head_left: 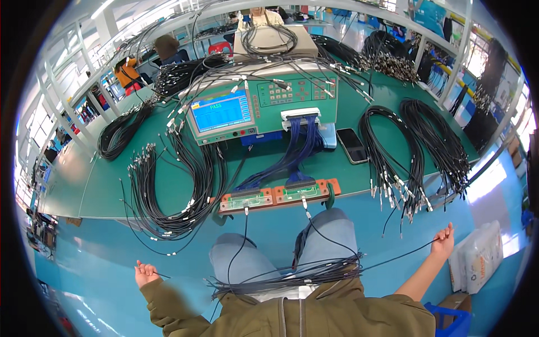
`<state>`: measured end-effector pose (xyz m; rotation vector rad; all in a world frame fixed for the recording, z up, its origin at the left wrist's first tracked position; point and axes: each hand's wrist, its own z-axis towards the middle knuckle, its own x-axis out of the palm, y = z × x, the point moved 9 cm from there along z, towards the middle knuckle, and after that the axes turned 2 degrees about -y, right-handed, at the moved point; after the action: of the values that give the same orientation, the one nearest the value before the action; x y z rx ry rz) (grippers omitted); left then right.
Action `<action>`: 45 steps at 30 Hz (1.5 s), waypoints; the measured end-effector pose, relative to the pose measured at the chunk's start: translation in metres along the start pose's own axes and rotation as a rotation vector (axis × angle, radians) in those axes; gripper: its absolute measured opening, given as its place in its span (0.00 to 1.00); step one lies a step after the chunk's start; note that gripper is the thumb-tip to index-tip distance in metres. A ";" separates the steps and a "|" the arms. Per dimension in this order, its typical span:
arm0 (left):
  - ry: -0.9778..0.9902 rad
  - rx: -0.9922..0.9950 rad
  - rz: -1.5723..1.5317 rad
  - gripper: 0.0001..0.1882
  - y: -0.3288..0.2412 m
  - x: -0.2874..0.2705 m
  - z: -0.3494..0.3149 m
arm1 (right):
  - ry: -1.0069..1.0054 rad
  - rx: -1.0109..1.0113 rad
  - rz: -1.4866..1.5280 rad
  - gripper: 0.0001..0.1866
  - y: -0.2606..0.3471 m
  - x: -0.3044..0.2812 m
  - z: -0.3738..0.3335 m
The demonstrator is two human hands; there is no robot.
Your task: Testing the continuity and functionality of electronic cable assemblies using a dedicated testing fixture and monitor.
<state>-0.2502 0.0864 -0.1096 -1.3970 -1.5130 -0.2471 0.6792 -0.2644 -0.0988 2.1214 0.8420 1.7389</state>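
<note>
My right hand (pixel 443 240) is out to the right, fingers pinched on the end of a black cable (pixel 401 257) pulled taut from my lap. Out to the left, my left hand (pixel 147 273) is closed, and a short stretch of black cable (pixel 163 276) shows beside its fingers. A bundle of black cables (pixel 286 278) lies across my thighs. At the table's front edge are a left green test board (pixel 247 199) and a right green test board (pixel 300 192) on orange bases. One black cable hangs from each board toward my lap.
A tester (pixel 264 104) with a lit blue screen stands on the green table (pixel 84 191), joined to the boards by blue ribbon wires (pixel 300 146). Cable bundles (pixel 151 191) lie left, more cables (pixel 393 146) right, beside a phone (pixel 352 146). White sacks (pixel 477 258) and a blue crate (pixel 452 320) sit right.
</note>
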 end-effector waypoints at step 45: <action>0.758 -0.287 0.871 0.12 0.314 0.127 -0.171 | 0.756 0.633 -0.801 0.13 -0.343 0.175 -0.290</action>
<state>0.1241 0.1391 -0.0787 -1.7786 -0.2000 -0.3884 0.3299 0.0678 -0.0760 0.9610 2.2828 1.8842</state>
